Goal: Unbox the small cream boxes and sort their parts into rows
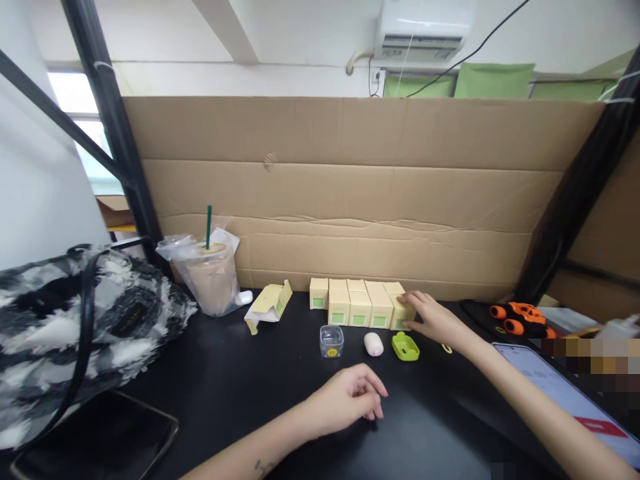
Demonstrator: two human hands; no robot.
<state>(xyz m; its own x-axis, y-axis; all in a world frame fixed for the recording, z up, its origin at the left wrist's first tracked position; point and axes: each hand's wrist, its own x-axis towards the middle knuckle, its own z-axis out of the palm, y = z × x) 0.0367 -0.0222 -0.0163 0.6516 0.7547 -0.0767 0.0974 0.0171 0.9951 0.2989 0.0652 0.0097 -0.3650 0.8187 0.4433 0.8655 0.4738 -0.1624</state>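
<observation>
A row of several small cream boxes with green labels (359, 303) stands on the black table (240, 393) against the cardboard wall. My right hand (434, 319) rests at the right end of the row, fingers closed on the last box (399, 309). My left hand (350, 399) lies on the table nearer me, fingers loosely curled, holding nothing. In front of the row sit a small clear case (331, 341), a pink oval item (373, 344) and a lime-green lid-like piece (405, 347). An opened cream box (271, 303) lies to the left.
An iced drink cup with a green straw (210, 273) in a plastic bag stands at the left, beside a black-and-white bag (75, 327). A dark tablet (100, 437) lies at the near left. An orange-and-black toy (520, 319) and a phone (565, 393) are at the right.
</observation>
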